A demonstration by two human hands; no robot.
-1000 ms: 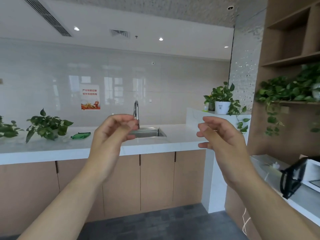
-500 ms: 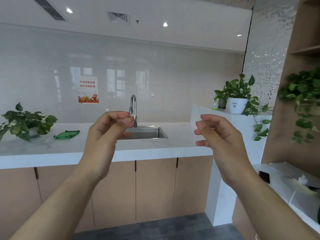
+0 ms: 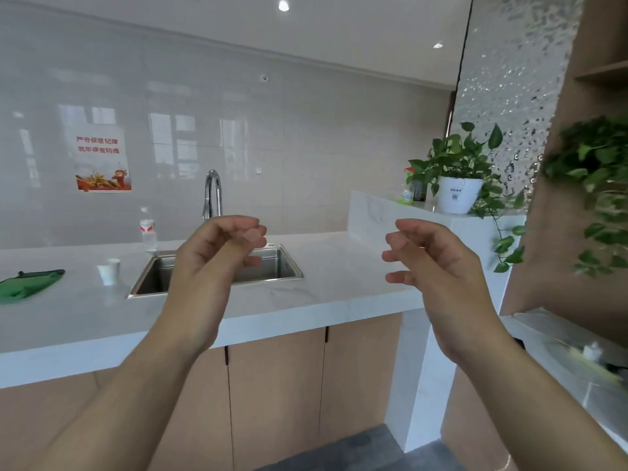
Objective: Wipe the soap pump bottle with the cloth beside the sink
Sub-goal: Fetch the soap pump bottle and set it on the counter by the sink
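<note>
The soap pump bottle (image 3: 148, 232) (clear, red label) stands on the bench (image 3: 339, 266) at the sink's (image 3: 159, 277) 10 o'clock. The green cloth (image 3: 29, 283) lies at 9, past a paper cup (image 3: 109, 270). Before the sink, the left hand (image 3: 210, 263) and the right hand (image 3: 431, 263) each show a loosely curled, empty grip.

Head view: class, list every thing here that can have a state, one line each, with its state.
Left hand: raised, fingers loosely curled, holding nothing.
Right hand: raised, fingers loosely curled, holding nothing.
Green cloth: lying loose, untouched.
Soap pump bottle: upright, untouched.
Paper cup: upright.
Faucet: no water running.
Cabinet doors: closed.
</note>
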